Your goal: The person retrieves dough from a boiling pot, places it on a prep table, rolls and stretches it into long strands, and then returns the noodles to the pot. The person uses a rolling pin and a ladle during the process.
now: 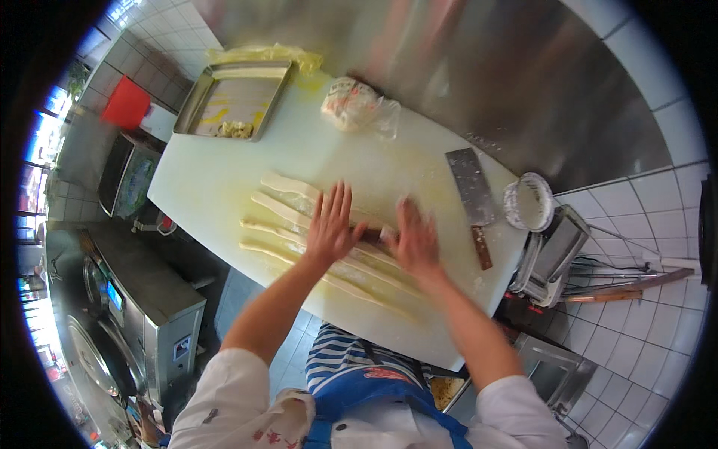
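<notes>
My left hand [332,227] lies palm down with its fingers stretched over the upper strips of dough. Level with it, my right hand [416,238] is flat and blurred, its fingers extended. A short dark brown piece [369,233] shows between the hands, perhaps part of a rolling pin; its ends are hidden or unclear. Several long pale dough strips [280,211] run side by side on the white work board [213,174], partly beneath my hands and wrists. White flour dusts the gaps between them. The lowest strip [348,287] passes below my wrists.
A Chinese cleaver [471,185] lies at the right beside a white-crusted bowl [527,203]. Near the metal backsplash [505,84] sits a plastic bag of pale contents [350,105]. A metal tray [272,106] holding a yellowish lump [235,129] stands far left.
</notes>
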Action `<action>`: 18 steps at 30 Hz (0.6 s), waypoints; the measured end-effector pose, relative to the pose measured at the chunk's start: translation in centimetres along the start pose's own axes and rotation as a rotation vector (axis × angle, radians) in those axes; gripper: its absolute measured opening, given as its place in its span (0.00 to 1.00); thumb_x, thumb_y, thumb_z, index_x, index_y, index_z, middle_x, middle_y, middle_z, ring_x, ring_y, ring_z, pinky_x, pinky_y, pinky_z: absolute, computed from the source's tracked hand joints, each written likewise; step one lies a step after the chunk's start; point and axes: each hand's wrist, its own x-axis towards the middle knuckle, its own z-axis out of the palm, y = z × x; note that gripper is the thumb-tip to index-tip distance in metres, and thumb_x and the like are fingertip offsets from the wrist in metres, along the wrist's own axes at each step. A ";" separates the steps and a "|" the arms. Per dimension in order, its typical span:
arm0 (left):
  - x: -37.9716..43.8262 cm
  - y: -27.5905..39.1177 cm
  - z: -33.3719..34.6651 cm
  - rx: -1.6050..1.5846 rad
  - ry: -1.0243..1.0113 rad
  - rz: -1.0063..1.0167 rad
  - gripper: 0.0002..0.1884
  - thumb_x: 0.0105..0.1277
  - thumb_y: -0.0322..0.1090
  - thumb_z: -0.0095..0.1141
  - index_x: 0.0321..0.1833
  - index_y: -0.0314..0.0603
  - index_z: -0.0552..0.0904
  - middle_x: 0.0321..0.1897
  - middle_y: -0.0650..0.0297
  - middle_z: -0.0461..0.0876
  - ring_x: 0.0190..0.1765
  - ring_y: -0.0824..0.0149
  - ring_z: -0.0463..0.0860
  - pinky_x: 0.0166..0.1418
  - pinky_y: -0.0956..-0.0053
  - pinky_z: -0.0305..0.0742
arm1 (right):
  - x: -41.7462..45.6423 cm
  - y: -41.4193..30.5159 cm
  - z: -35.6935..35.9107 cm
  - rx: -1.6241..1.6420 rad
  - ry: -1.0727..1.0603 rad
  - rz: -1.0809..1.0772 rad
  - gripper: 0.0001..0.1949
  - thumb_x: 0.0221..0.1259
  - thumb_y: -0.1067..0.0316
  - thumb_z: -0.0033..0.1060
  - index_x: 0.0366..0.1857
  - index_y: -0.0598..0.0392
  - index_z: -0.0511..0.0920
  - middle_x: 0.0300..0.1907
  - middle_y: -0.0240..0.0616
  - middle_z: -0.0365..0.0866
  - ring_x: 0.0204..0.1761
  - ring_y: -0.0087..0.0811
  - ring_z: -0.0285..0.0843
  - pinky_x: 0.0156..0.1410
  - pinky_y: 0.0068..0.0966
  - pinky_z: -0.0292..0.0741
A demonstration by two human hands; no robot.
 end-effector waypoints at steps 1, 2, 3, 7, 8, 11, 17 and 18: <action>-2.7 1.4 -0.5 0.034 -0.043 0.025 0.47 0.78 0.60 0.54 0.88 0.31 0.57 0.89 0.45 0.54 0.91 0.48 0.51 0.92 0.45 0.40 | -3.0 -0.6 0.0 -0.107 -0.050 -0.047 0.40 0.78 0.46 0.61 0.84 0.58 0.59 0.86 0.51 0.60 0.88 0.51 0.56 0.89 0.65 0.48; -5.5 2.2 -0.8 0.027 -0.100 0.008 0.47 0.78 0.59 0.55 0.88 0.31 0.57 0.90 0.46 0.53 0.91 0.48 0.49 0.93 0.45 0.37 | -5.5 -0.8 0.2 -0.210 -0.100 -0.104 0.39 0.77 0.46 0.62 0.83 0.57 0.61 0.86 0.49 0.61 0.88 0.50 0.56 0.89 0.64 0.47; -7.4 3.3 -1.8 0.024 -0.166 0.010 0.48 0.77 0.60 0.56 0.88 0.30 0.57 0.90 0.46 0.53 0.92 0.48 0.49 0.93 0.44 0.37 | -7.5 -0.1 0.0 -0.205 -0.116 -0.084 0.39 0.77 0.45 0.62 0.82 0.57 0.61 0.86 0.50 0.61 0.88 0.50 0.55 0.89 0.64 0.47; -7.5 8.8 -2.1 -0.183 -0.226 0.102 0.48 0.79 0.61 0.55 0.88 0.29 0.56 0.89 0.43 0.53 0.91 0.46 0.51 0.92 0.46 0.42 | -11.4 5.6 -2.4 -0.113 -0.113 0.030 0.40 0.76 0.45 0.62 0.82 0.58 0.60 0.86 0.52 0.59 0.88 0.51 0.54 0.90 0.64 0.45; -5.6 10.2 -0.8 -0.123 -0.167 0.097 0.48 0.79 0.61 0.54 0.87 0.28 0.57 0.89 0.42 0.54 0.90 0.45 0.53 0.92 0.46 0.44 | -12.5 6.4 -3.0 -0.069 -0.108 0.067 0.40 0.76 0.45 0.63 0.83 0.59 0.59 0.86 0.53 0.59 0.88 0.51 0.54 0.90 0.64 0.45; 3.6 10.5 4.7 0.021 0.056 0.064 0.48 0.80 0.63 0.51 0.87 0.28 0.56 0.89 0.40 0.53 0.90 0.46 0.53 0.92 0.46 0.45 | -3.5 9.4 -5.5 -0.118 0.066 0.035 0.43 0.76 0.50 0.65 0.84 0.63 0.55 0.87 0.56 0.56 0.88 0.51 0.54 0.91 0.60 0.46; -2.2 12.4 2.8 -0.314 -0.141 -0.246 0.50 0.76 0.62 0.58 0.90 0.38 0.53 0.91 0.49 0.51 0.92 0.50 0.49 0.92 0.45 0.43 | -8.3 7.2 -4.1 -0.024 0.004 -0.042 0.38 0.76 0.49 0.64 0.84 0.55 0.62 0.85 0.55 0.62 0.85 0.55 0.59 0.89 0.58 0.52; -5.8 11.8 5.2 -0.273 -0.022 -0.145 0.50 0.73 0.56 0.63 0.91 0.41 0.53 0.91 0.49 0.50 0.92 0.48 0.49 0.91 0.44 0.45 | -10.9 6.0 -3.8 -0.054 -0.048 -0.069 0.35 0.73 0.54 0.68 0.80 0.53 0.67 0.85 0.52 0.62 0.86 0.55 0.58 0.88 0.59 0.52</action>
